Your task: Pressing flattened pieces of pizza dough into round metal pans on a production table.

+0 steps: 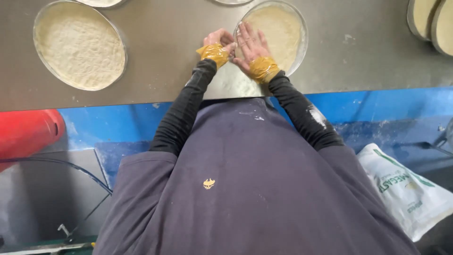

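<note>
Under the right hand (pixel 252 43), which lies open and flat with fingers spread, sits a round metal pan of pale dough (pixel 283 28) on the grey steel table (pixel 165 52); the palm presses the dough's near-left part. Just beside it, the left hand (pixel 218 40) is curled at the pan's rim, though whether it grips anything cannot be told. Well off to the left lies a second dough pan (pixel 79 45). Two more round pans (pixel 432 21) stand far right. Both wrists wear yellow tape bands (pixel 263 69).
</note>
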